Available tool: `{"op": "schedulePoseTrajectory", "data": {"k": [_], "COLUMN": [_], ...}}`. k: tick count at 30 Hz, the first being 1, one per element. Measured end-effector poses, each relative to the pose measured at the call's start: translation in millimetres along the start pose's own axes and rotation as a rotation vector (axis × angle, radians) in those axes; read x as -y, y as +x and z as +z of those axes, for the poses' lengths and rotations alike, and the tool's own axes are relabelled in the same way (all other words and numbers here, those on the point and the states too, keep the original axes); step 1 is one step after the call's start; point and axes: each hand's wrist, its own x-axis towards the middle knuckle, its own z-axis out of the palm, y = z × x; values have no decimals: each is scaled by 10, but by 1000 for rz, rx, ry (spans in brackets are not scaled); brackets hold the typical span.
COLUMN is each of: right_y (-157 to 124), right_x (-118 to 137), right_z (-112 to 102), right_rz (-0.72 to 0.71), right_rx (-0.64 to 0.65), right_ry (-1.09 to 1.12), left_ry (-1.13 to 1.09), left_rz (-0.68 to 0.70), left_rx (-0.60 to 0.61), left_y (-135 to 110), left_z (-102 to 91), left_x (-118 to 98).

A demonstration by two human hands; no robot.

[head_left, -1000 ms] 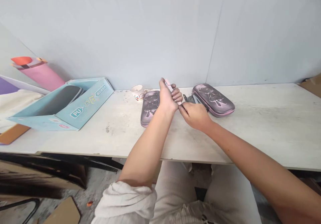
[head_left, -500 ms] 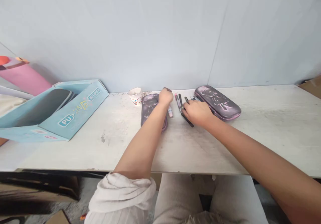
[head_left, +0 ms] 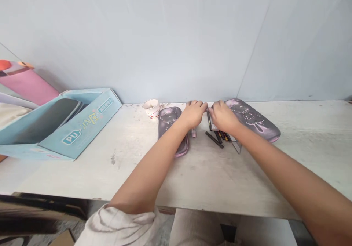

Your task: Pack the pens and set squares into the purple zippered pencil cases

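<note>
My left hand (head_left: 194, 113) is closed with its fingers curled down, beside the left dark purple pencil case (head_left: 169, 118). What it holds, if anything, is hidden. My right hand (head_left: 222, 116) is closed too, its fingertips almost meeting the left ones; what they hold I cannot make out. A black pen (head_left: 209, 122) shows just under the right fingers. Closer to me lie a loose black pen (head_left: 214, 140) and several dark pencils or pens (head_left: 221, 136). A clear ruler-like piece (head_left: 237, 146) pokes out beneath the right wrist. A pink-tipped pen (head_left: 194, 133) lies below my left hand.
The right pencil case (head_left: 258, 120), with an embossed figure, lies behind my right forearm. A paper cup (head_left: 151, 108) stands by the left case. An open light-blue box (head_left: 79, 132) with dark cases inside fills the left side. The wall (head_left: 176, 47) runs along the table's back.
My left hand has shifted right, off the left case, to meet my right hand, which has moved slightly up. More dark pens or pencils and the clear piece now show below the right hand.
</note>
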Motion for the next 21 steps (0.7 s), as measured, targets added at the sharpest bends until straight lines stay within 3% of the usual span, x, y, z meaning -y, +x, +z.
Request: {"op": "schedulePoseTrajectory", "data": {"k": [5,9,12,14,17,21], "right_y": [-399,-758,-1000,-1134,-1283,-1417], "right_x": [-442,-647,-670,-631,-545,-468], "right_z": [-474,-713,-839,-922,-1042,-1146], "right_rz": [123,209,268,272,233,164], "right_rx": [-23,-71,-160,-143,-94,-183], "right_ry": [380,590,594,559,507,487], "left_ry": [4,-108,-181,-227,-295,-408], "left_rz": [-14,-23,58,78,69,40], "left_rx": [-45,-35,-21,-51,-111,-151], "left_y": [-70,-157,-256,-333,-443,-576], "left_z": [-307,-451,-534,-600,-712,-846], "left_x": [-213,-442,-664,-827,-1033,-1150]}}
